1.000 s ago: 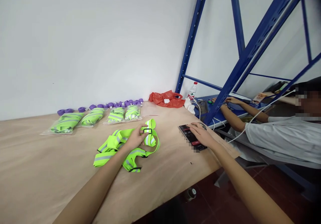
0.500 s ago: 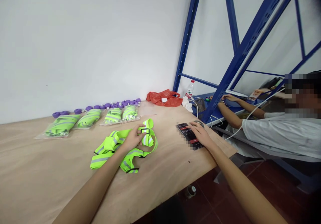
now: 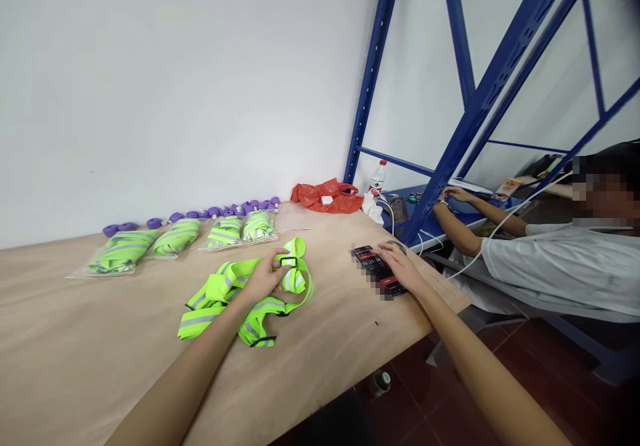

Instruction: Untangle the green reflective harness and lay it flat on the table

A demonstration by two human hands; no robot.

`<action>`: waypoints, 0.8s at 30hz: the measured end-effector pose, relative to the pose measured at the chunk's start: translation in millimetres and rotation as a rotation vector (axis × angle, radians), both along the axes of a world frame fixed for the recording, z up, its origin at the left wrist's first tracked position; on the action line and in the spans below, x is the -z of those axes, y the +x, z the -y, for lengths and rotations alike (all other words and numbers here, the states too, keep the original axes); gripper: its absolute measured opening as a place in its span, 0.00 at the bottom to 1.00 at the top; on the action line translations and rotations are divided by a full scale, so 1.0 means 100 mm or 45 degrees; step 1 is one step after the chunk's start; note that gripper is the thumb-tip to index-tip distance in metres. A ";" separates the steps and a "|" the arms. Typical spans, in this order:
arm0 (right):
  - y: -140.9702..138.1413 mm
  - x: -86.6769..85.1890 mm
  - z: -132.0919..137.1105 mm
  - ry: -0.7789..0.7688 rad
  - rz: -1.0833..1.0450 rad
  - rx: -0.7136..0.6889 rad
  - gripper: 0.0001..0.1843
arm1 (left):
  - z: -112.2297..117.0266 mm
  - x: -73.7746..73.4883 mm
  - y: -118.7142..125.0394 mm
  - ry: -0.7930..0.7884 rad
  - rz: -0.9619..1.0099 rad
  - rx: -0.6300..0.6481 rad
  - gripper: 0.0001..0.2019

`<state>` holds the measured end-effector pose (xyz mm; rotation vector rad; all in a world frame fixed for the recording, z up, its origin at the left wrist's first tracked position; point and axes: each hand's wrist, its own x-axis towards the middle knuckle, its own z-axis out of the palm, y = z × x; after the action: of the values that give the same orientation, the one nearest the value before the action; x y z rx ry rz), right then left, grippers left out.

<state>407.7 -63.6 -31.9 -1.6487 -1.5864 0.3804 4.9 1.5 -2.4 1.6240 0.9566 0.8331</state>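
Observation:
A loose neon-green reflective vest (image 3: 235,299) lies crumpled on the wooden table (image 3: 75,353). My left hand (image 3: 265,276) rests on it, fingers closed on a strap with a black buckle. My right hand (image 3: 400,267) lies flat with fingers stretched out on a black phone (image 3: 376,271) near the table's right edge; the screen shows digits.
Several bagged green vests (image 3: 175,238) and a row of purple rolls (image 3: 200,213) line the back wall. A red plastic bag (image 3: 327,196) and a water bottle (image 3: 377,179) stand at the far corner. Beside a blue rack (image 3: 450,139), another person in a grey shirt (image 3: 550,266) sits.
The view has shifted slightly, so everything sits a little further left in the picture. Both hands stay where they were, on the vest and the phone.

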 end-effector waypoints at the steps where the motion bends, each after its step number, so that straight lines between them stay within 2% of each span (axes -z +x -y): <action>1: 0.00 -0.01 0.00 -0.006 0.038 -0.007 0.29 | 0.00 0.00 0.00 -0.003 0.002 0.000 0.27; 5: 0.00 -0.02 -0.01 -0.019 0.115 -0.006 0.28 | 0.00 0.00 0.00 -0.017 0.001 0.001 0.27; 24: -0.03 -0.05 -0.04 -0.054 0.167 -0.025 0.30 | 0.01 -0.01 0.00 -0.004 -0.020 -0.007 0.26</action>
<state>405.0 -59.3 -27.0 -1.7223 -1.7027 0.3235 4.6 1.0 -1.6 1.6286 0.9733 0.8231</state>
